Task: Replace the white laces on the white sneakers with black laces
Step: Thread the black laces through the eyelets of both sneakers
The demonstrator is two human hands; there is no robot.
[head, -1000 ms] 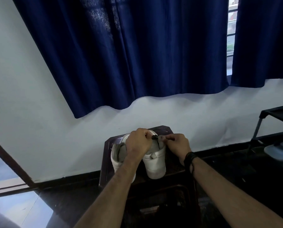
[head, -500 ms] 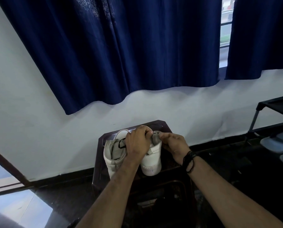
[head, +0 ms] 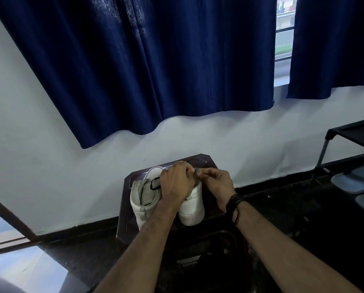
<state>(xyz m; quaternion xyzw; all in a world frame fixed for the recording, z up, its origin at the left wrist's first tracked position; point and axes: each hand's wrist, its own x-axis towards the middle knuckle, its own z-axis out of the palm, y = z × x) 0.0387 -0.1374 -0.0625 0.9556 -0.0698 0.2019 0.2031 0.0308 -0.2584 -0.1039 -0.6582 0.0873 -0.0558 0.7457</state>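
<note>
Two white sneakers stand side by side, heels toward the camera, on a dark stool (head: 126,199) at lower centre of the frame. The left sneaker (head: 144,203) shows its grey tongue and a loop of black lace (head: 155,184) near its collar; a white lace (head: 153,170) arcs behind it. The right sneaker (head: 192,210) is partly covered by both hands. The left hand (head: 176,181) lies over its collar, fingers curled, fingertips meeting the right hand (head: 218,182) at a small dark lace end (head: 195,170); which hand pinches it cannot be told for certain. The right hand's fingers are bent inward toward that point; a black cord bracelet (head: 234,205) circles its wrist. No brand mark or writing is legible on the shoes. Navy curtains (head: 155,70) fill the upper frame; a black rack (head: 354,144) stands at right.
</note>
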